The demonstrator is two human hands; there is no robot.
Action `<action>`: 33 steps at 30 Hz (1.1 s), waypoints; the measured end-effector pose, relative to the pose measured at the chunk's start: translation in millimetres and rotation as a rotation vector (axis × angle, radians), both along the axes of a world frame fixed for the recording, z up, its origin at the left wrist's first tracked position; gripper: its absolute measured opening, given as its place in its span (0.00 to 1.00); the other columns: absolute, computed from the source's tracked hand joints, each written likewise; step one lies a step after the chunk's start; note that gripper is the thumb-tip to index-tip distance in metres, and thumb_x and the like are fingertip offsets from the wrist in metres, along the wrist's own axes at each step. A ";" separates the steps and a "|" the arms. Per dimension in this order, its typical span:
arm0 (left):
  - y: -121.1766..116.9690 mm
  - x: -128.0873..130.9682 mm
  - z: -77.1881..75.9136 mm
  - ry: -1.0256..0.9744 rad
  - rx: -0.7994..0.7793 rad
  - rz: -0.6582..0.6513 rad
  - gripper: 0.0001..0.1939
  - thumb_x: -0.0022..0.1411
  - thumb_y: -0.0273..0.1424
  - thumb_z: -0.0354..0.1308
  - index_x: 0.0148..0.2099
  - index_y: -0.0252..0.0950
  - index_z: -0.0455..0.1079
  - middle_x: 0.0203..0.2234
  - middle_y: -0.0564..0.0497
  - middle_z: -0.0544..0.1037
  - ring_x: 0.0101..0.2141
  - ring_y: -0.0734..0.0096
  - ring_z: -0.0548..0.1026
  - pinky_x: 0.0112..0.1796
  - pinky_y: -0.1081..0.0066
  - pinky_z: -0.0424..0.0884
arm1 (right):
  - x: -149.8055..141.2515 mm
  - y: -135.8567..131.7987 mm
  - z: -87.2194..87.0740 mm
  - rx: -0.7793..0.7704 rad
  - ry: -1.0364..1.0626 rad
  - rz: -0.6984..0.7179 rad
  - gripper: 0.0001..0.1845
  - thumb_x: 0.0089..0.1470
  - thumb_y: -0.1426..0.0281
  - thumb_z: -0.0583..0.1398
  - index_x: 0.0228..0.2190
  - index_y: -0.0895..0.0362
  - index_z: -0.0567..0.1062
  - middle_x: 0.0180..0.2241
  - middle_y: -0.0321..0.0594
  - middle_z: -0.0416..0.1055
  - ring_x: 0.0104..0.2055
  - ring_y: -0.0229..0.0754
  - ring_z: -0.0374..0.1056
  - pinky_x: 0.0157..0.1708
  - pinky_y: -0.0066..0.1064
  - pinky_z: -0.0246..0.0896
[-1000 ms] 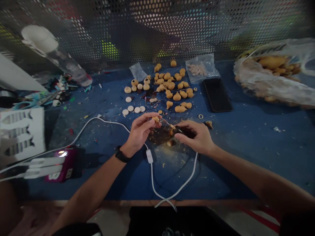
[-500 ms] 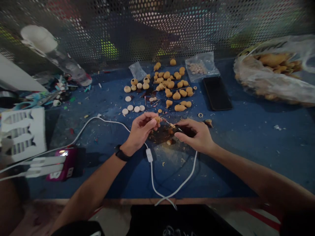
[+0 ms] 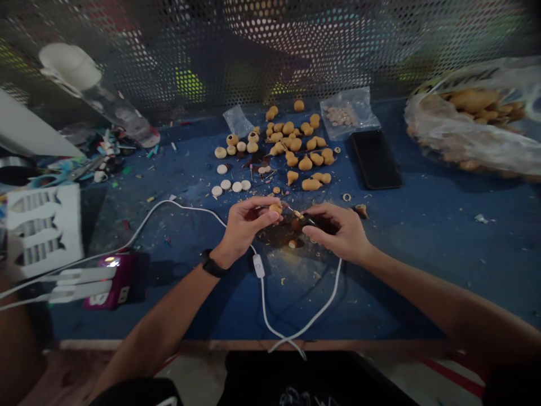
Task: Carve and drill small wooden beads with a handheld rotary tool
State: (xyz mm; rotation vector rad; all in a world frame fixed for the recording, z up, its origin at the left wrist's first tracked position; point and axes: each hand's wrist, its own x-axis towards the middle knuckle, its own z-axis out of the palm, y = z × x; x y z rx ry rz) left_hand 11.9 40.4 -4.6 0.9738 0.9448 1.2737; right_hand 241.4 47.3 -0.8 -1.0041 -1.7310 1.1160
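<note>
- The left hand [image 3: 249, 225] is closed, fingers and thumb pinching a small tan gourd-shaped bead [image 3: 275, 208] just above the middle of the surface [image 3: 426, 270], toward the front.
- The right hand [image 3: 338, 234] is closed too, clamped on a slim pen-style carving tool [image 3: 305, 220]; its fine tip sits just beside the bead, though I can't tell whether they touch.
- The two hands are close together, with little gap between them. Below them lies a dark, stained patch [image 3: 279, 239] strewn with shavings.
- A thin white cable [image 3: 321, 310] with an inline switch [image 3: 258, 265] loops across the surface and runs over its front edge, a wooden strip [image 3: 253, 344]. Broad blue room stays open to the right of the hands.
- Toward the back edge, rounded tan wooden pieces [image 3: 296, 152] lie loosely grouped, pale flat discs [image 3: 226, 185] to their left.
- Just right of them sit a zip bag of pale beads [image 3: 340, 115] and a black phone [image 3: 376, 159], smooth and glossy.
- A crinkled plastic bag of larger gourds [image 3: 465, 135] fills the back right corner, against a perforated metal screen [image 3: 270, 56].
- By the left edge, a white stencil card [image 3: 44, 231] stands out, with a magenta power adapter [image 3: 112, 287] nearer the front.
</note>
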 end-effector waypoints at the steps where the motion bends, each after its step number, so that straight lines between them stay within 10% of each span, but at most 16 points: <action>1: -0.3 -0.2 -0.4 0.010 0.001 0.001 0.15 0.52 0.36 0.79 0.43 0.41 0.86 0.34 0.50 0.87 0.30 0.73 0.85 0.34 0.75 0.81 | 0.0 0.2 0.3 0.002 -0.002 -0.001 0.10 0.56 0.63 0.70 0.38 0.54 0.81 0.28 0.36 0.80 0.25 0.39 0.74 0.25 0.29 0.69; 33: -6.6 6.3 1.9 0.348 0.148 0.260 0.15 0.50 0.36 0.78 0.37 0.35 0.80 0.30 0.48 0.87 0.30 0.69 0.84 0.34 0.72 0.82 | 1.2 3.1 0.3 -0.187 0.028 0.069 0.15 0.60 0.56 0.68 0.40 0.54 0.79 0.25 0.34 0.75 0.22 0.38 0.69 0.18 0.29 0.62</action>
